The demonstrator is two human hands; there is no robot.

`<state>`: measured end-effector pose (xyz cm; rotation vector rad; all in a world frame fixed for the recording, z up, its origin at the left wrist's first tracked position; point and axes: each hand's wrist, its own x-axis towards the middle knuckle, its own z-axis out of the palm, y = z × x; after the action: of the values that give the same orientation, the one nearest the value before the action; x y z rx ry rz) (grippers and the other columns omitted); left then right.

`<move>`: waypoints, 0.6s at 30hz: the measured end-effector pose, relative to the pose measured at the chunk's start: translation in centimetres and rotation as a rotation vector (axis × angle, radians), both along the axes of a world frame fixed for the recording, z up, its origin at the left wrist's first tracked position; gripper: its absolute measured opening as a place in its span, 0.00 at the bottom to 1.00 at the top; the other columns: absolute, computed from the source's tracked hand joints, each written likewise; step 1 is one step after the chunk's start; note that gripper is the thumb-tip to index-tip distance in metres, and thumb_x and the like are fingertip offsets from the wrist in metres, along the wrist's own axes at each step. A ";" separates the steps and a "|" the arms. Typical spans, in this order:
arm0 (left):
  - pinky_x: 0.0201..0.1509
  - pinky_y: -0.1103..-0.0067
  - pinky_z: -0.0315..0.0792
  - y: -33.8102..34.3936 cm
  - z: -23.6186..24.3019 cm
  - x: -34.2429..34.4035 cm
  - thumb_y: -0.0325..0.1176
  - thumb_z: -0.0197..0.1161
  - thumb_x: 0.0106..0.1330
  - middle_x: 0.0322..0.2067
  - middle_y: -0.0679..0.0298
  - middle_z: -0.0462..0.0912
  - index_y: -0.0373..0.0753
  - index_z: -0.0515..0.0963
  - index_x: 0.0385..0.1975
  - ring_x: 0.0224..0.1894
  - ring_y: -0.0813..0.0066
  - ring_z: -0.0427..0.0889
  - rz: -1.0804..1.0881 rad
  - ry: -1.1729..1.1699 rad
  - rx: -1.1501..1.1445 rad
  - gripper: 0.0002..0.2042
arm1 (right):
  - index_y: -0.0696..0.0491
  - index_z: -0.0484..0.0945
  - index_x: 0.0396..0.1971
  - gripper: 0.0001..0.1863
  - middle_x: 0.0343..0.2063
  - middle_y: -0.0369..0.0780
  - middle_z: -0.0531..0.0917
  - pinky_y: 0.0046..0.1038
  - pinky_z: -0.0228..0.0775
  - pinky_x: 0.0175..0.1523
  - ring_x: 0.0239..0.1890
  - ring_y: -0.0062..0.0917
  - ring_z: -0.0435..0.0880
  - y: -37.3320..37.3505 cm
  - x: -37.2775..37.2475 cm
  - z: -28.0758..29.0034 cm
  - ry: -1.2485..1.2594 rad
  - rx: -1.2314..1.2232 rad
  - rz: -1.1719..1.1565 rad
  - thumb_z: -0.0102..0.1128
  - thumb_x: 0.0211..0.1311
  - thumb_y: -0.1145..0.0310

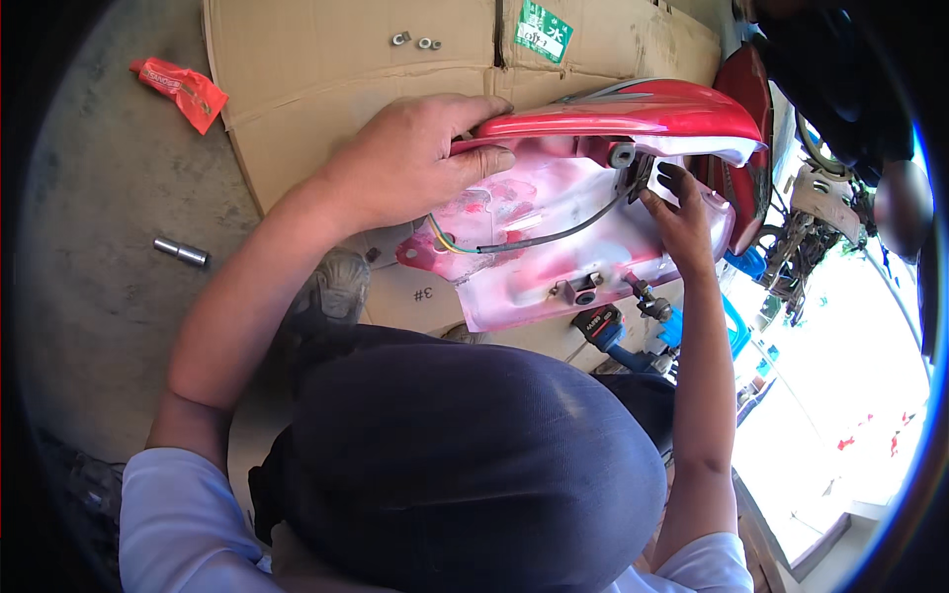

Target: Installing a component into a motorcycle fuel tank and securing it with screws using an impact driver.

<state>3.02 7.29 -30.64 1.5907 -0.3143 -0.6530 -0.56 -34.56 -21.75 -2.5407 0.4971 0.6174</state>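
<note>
A glossy red vehicle body panel [613, 114] stands tipped, showing its hollow inner side, pinkish white with red overspray. My left hand [425, 158] is closed on its upper left edge, thumb on the inside and fingers over the outer red face. A black-sleeved cable [563, 237] curves across the hollow, with green and yellow wires [445, 237] bared at its left end. At its other end sits a small black fitting [638, 178], set into the panel. My right hand [684, 222] reaches inside and pinches at this fitting; its fingertips partly cover it.
Cardboard [297, 69] lies beneath, with several metal nuts [425, 43] and a green label [544, 32]. A red packet [188, 94] and a metal socket [180, 251] rest on the concrete at left. A blue power tool [628, 351] lies near my right forearm. Machine parts [816, 217] stand at right.
</note>
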 end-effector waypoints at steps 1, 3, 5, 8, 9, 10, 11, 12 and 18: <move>0.60 0.69 0.79 0.1 -0.1 0.0 0.41 0.71 0.72 0.53 0.46 0.87 0.31 0.80 0.62 0.55 0.56 0.88 0.016 -0.045 0.021 0.25 | 0.61 0.72 0.66 0.36 0.61 0.51 0.80 0.39 0.81 0.65 0.68 0.41 0.78 0.2 0.1 -0.3 0.006 -0.006 0.007 0.79 0.62 0.65; 0.59 0.68 0.79 0.0 0.4 0.2 0.41 0.71 0.72 0.53 0.46 0.87 0.31 0.80 0.62 0.55 0.53 0.88 0.010 -0.055 0.035 0.25 | 0.62 0.72 0.66 0.37 0.62 0.52 0.80 0.39 0.80 0.65 0.68 0.42 0.79 0.2 0.1 -0.6 0.012 0.000 0.080 0.79 0.61 0.66; 0.59 0.67 0.79 0.3 0.5 0.0 0.42 0.70 0.73 0.53 0.45 0.86 0.32 0.80 0.62 0.55 0.49 0.87 -0.002 -0.068 0.055 0.25 | 0.62 0.72 0.65 0.37 0.62 0.51 0.80 0.41 0.79 0.66 0.67 0.41 0.80 0.7 0.5 -1.0 0.031 -0.004 0.104 0.81 0.60 0.67; 0.56 0.65 0.79 0.1 0.0 -0.2 0.43 0.68 0.74 0.51 0.46 0.86 0.31 0.79 0.62 0.52 0.47 0.86 0.025 -0.121 0.051 0.25 | 0.62 0.73 0.62 0.36 0.60 0.51 0.82 0.42 0.77 0.68 0.66 0.39 0.81 0.8 0.6 -1.3 0.009 -0.061 0.128 0.82 0.58 0.66; 0.55 0.64 0.79 -0.1 -0.2 -0.3 0.43 0.68 0.74 0.49 0.46 0.85 0.31 0.79 0.62 0.50 0.47 0.86 0.032 -0.141 0.041 0.25 | 0.62 0.74 0.61 0.35 0.59 0.50 0.83 0.41 0.76 0.68 0.65 0.39 0.82 0.6 0.5 -1.5 0.002 -0.046 0.130 0.83 0.57 0.66; 0.53 0.64 0.79 -0.1 -0.3 -0.2 0.43 0.67 0.74 0.47 0.47 0.85 0.31 0.79 0.62 0.48 0.48 0.86 0.039 -0.161 0.034 0.25 | 0.62 0.74 0.60 0.35 0.57 0.49 0.84 0.41 0.75 0.68 0.64 0.38 0.82 0.8 0.7 -1.6 -0.005 -0.028 0.132 0.83 0.57 0.66; 0.53 0.64 0.79 -0.1 -0.3 -0.2 0.43 0.67 0.74 0.47 0.47 0.85 0.31 0.79 0.62 0.48 0.48 0.86 0.038 -0.161 0.035 0.25 | 0.62 0.74 0.60 0.35 0.57 0.49 0.84 0.41 0.75 0.68 0.64 0.38 0.82 1.0 0.7 -1.6 -0.005 -0.028 0.131 0.83 0.57 0.66; 0.52 0.64 0.78 0.0 -0.3 -0.3 0.43 0.67 0.74 0.45 0.48 0.84 0.31 0.79 0.61 0.47 0.49 0.86 0.044 -0.179 0.031 0.24 | 0.61 0.74 0.60 0.35 0.56 0.49 0.85 0.40 0.74 0.68 0.63 0.38 0.83 1.3 0.6 -1.6 -0.003 -0.005 0.123 0.83 0.57 0.66; 0.50 0.64 0.78 -0.1 0.1 0.0 0.41 0.66 0.75 0.43 0.50 0.83 0.31 0.79 0.60 0.45 0.50 0.85 0.033 -0.183 0.030 0.22 | 0.61 0.73 0.61 0.36 0.56 0.47 0.85 0.36 0.75 0.66 0.60 0.34 0.85 1.5 1.0 -1.4 0.029 0.001 0.100 0.84 0.57 0.64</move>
<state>3.05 7.19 -30.53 1.6845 -0.4139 -0.4897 0.43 -33.04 -23.12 -2.5716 0.3809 0.6912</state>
